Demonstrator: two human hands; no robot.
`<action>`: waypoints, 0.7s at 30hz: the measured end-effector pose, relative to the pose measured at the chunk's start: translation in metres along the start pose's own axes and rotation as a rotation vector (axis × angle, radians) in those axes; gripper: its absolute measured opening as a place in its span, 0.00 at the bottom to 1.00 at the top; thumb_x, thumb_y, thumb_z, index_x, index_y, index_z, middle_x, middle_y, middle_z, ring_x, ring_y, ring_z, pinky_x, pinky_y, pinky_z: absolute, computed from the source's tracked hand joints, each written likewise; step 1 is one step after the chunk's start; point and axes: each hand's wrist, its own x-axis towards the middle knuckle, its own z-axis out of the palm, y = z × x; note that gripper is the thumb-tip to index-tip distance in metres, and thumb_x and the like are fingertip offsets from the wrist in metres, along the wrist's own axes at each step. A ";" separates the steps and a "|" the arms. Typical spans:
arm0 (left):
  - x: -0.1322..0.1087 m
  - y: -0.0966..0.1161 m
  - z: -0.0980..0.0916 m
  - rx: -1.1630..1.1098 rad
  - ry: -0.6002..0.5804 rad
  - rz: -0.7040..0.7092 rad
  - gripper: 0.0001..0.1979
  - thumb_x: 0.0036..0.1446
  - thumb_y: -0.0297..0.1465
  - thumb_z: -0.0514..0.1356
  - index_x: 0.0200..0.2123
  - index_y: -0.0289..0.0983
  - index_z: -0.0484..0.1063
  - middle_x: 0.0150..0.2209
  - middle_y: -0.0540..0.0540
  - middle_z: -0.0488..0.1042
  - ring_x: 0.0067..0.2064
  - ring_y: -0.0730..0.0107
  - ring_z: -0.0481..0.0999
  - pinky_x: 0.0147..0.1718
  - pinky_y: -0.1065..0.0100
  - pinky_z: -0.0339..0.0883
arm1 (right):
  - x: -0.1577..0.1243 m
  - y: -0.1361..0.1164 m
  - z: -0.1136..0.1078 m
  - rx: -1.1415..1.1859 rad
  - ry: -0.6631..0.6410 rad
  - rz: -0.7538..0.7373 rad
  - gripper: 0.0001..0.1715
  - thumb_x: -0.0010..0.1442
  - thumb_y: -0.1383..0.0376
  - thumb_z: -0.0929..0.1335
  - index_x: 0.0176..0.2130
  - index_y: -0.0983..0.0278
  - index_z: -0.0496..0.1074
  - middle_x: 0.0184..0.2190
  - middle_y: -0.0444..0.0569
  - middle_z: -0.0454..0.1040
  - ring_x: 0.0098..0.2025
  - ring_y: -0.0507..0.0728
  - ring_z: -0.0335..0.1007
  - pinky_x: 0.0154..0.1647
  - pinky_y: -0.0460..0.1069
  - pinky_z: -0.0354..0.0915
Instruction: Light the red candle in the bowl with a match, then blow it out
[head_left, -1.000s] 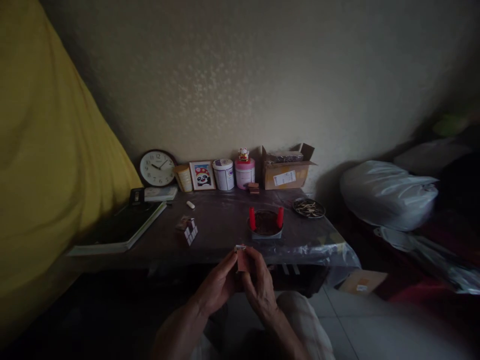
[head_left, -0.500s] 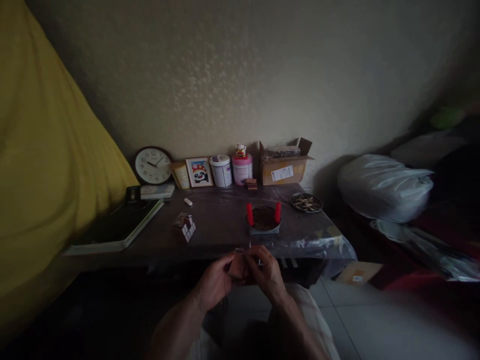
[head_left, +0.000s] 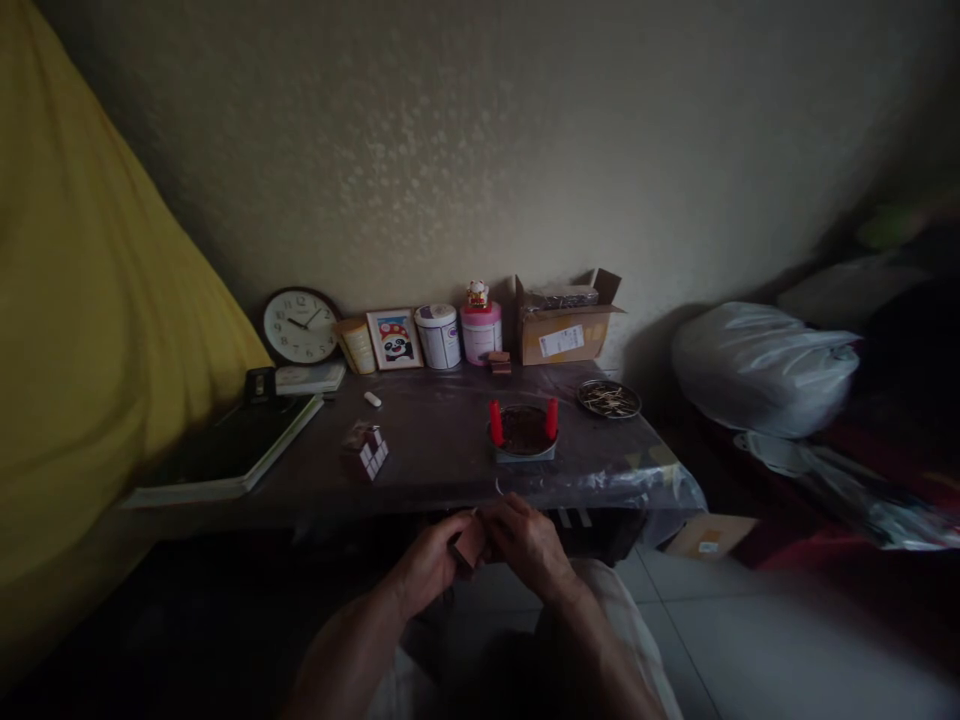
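Note:
A small reddish-brown box is held in front of the table's near edge by my left hand, its fingers closed round it. Pressed up to the box's right side, my right hand has its fingers bent together in a pinch; whatever they grip is hidden. Beyond the hands, a round dark dish rests on a pale base on the table, with a red candle upright at its left and another red candle at its right. A similar stack of small brown boxes lies by the pink tin.
On the plastic-covered table are a patterned cube, a white eraser-like piece, a plate of thin sticks and a large dark book. Behind stand a clock, tins, a picture and a cardboard box.
The right hand's fingers have closed in over the top of the small box, and the pale tip that stuck up between the hands is no longer visible. The view has shifted slightly.

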 end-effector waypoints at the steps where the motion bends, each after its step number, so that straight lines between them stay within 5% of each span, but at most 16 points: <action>1: 0.000 -0.001 -0.001 0.009 0.001 0.001 0.10 0.54 0.34 0.60 0.31 0.34 0.76 0.24 0.47 0.75 0.26 0.70 0.71 0.26 0.68 0.60 | 0.000 0.000 0.001 -0.014 -0.007 -0.004 0.09 0.63 0.70 0.65 0.35 0.60 0.75 0.34 0.46 0.75 0.33 0.52 0.73 0.32 0.43 0.65; 13: -0.002 0.002 0.003 0.082 0.027 -0.013 0.09 0.50 0.36 0.62 0.30 0.35 0.77 0.22 0.49 0.74 0.22 0.72 0.69 0.21 0.69 0.53 | -0.002 0.000 0.007 -0.051 0.012 0.013 0.06 0.57 0.72 0.66 0.33 0.62 0.69 0.32 0.46 0.74 0.31 0.52 0.71 0.29 0.44 0.62; 21: 0.002 -0.003 0.004 0.068 0.000 0.123 0.14 0.50 0.32 0.62 0.41 0.38 0.78 0.30 0.49 0.78 0.30 0.70 0.72 0.27 0.68 0.58 | -0.002 -0.003 0.008 -0.027 0.008 0.048 0.05 0.57 0.72 0.66 0.31 0.62 0.69 0.30 0.46 0.74 0.31 0.53 0.72 0.29 0.44 0.61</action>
